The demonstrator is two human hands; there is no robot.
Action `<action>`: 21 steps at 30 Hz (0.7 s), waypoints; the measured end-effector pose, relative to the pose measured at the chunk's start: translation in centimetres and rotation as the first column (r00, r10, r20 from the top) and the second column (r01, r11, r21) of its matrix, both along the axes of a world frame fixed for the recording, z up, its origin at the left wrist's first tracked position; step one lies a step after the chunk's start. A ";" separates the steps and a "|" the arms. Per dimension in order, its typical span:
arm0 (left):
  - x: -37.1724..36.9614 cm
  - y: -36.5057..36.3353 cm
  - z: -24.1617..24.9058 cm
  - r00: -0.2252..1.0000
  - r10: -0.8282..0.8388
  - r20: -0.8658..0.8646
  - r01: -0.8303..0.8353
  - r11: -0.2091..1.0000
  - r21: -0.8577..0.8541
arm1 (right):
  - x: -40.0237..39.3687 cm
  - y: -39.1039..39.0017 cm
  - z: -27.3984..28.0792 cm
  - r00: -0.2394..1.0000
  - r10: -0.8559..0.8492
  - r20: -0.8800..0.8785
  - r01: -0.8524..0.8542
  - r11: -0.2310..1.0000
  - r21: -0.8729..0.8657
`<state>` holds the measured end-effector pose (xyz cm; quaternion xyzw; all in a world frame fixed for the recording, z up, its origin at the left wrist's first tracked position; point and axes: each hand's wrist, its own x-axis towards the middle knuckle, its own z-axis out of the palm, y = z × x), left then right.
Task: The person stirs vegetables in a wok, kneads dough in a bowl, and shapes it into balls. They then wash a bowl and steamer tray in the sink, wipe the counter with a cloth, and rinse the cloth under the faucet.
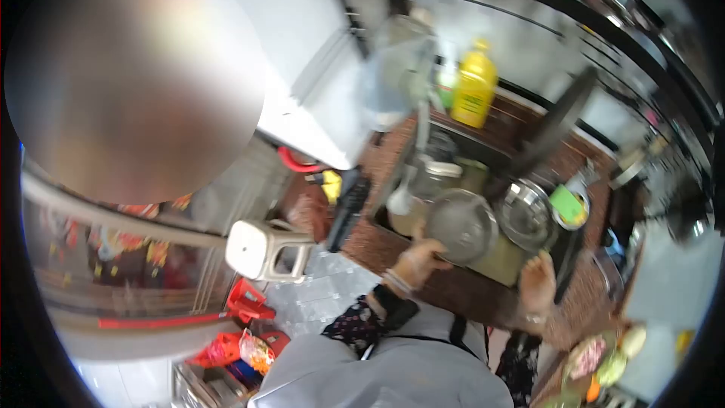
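My left hand (417, 258) grips the near rim of a round steel plate (461, 223) and holds it tilted over the sink (502, 263). My right hand (538, 279) lies flat on the sink's front edge with nothing in it, fingers pointing toward the basin. A steel bowl (526, 211) sits in the sink just right of the plate. Beside the bowl is a small dish with a green sponge (569, 206). A glass jar (438, 177) stands behind the plate, and both my sleeves are dark with a floral print.
A yellow bottle (474, 91) stands behind the sink on the brown speckled counter (393, 245). A dark pan (555, 125) leans over the basin. A white plastic stool (260, 249) stands on the floor at left. Plates of vegetables (596, 355) lie at lower right.
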<state>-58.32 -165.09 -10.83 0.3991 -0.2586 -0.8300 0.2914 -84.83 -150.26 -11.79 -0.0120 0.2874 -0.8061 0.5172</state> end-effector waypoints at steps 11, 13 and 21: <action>-0.5 0.9 -0.3 0.992 0.011 -0.125 -0.013 1.000 -0.020 | -3.7 -10.5 3.8 0.555 0.225 -0.801 0.304 0.841 0.447; -0.5 1.9 -2.1 0.989 0.034 -0.143 -0.038 0.999 -0.029 | -6.9 -12.5 -0.3 -0.005 0.288 -0.958 0.401 0.878 0.262; -1.2 4.1 -4.5 0.875 0.250 -0.414 -0.246 0.967 0.062 | -7.3 -19.6 2.5 0.613 0.168 -0.772 0.350 0.818 0.456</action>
